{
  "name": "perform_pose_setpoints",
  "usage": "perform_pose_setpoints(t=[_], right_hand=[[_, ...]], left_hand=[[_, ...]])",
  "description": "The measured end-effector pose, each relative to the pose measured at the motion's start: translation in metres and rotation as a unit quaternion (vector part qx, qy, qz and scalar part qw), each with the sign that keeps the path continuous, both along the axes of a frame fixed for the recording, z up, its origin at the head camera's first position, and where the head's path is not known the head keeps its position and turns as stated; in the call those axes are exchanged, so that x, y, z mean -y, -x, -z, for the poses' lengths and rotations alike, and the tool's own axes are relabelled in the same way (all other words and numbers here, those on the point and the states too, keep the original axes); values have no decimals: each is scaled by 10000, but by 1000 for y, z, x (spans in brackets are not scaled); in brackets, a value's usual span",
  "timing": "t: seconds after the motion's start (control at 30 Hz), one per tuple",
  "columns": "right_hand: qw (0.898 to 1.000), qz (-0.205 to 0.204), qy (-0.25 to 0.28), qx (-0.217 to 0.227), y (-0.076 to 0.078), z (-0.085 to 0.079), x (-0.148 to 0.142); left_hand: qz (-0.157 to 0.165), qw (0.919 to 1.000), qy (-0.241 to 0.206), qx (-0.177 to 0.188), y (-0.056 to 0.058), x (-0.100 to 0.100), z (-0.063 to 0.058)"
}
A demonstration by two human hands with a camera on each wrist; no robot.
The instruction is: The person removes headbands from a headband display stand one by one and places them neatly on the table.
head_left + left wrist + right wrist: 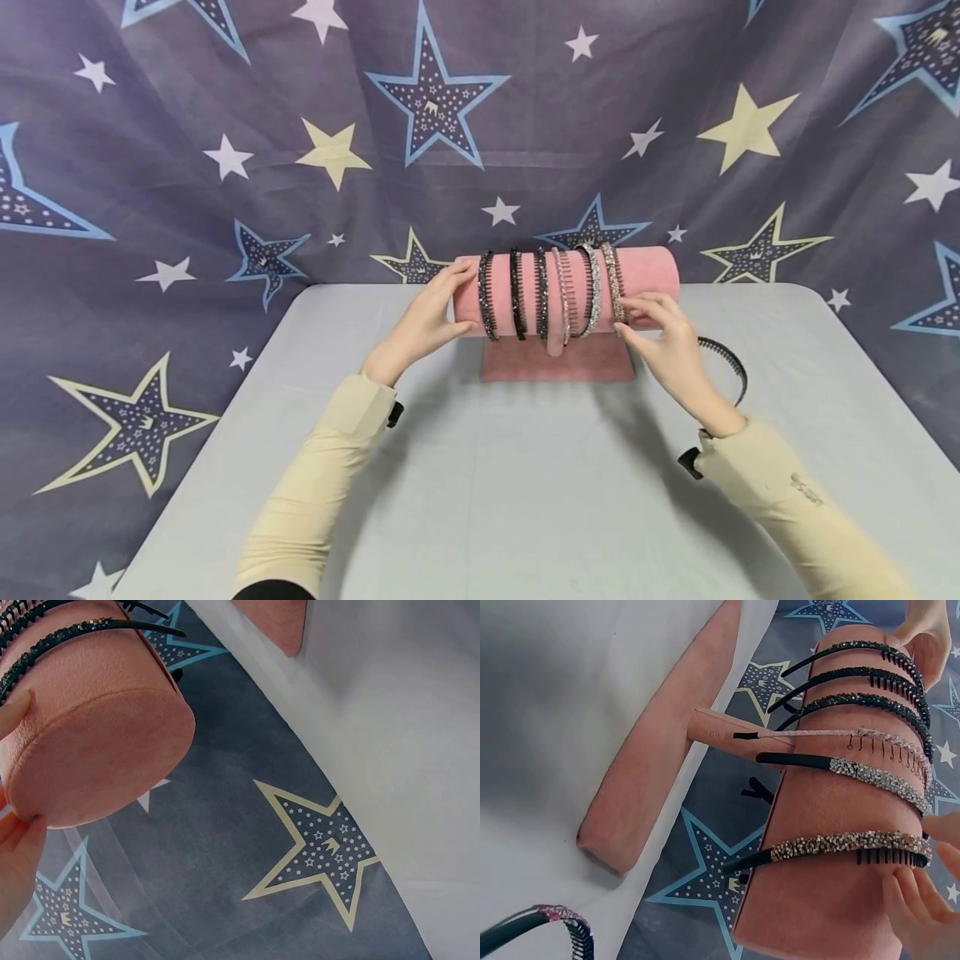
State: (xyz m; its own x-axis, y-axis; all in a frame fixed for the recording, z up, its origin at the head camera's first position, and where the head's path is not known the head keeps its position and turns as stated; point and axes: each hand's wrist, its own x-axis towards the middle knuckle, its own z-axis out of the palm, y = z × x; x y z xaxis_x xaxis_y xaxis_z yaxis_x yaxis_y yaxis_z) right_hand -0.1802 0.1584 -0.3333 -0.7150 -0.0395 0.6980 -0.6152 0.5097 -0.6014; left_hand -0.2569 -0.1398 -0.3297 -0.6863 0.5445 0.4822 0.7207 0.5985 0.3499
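- Headband stand [556, 335], pink: upright near far edge of white table [450, 500]; six headbands [517, 292] around its horizontal roll [651, 268].
- Left hand [422, 321]: grasping the roll's left end, thumb low on front, fingers above.
- Right hand [675, 348]: pinching champagne-glitter headband [840, 843], rightmost of the row, next to silver-glitter headband [877, 779].
- Black headband with pink section [733, 361]: on table, to right of stand, partly behind right hand.
- Star-print cloth [540, 167]: hanging behind table.

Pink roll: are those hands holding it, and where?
The left hand grips the pink roll at its left end. The right hand is at the roll's rightmost headband, by its toothed part; whether it pinches that is unclear.
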Motion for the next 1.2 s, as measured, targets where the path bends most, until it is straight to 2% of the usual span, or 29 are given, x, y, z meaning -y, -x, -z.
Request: perform_pose_setpoints(t=[0.13,0.3,0.53,0.77,1.2], right_hand=[[9999,-11,70,-128,4,2,2],[9999,63,119,-65,6,4,4],[9994,278,95,-178,9,7,7],[9987,291,67,-420,31,35,-4],[9964,428,280,-671,33,38,-3]], left_hand=[[7,10000,7,1,0,0,0],[0,10000,35,7,0,0,0],[22,10000,22,-13,-1,0,0],[8,10000,38,-36,-1,1,1],[17,9999,62,-78,-1,1,0]])
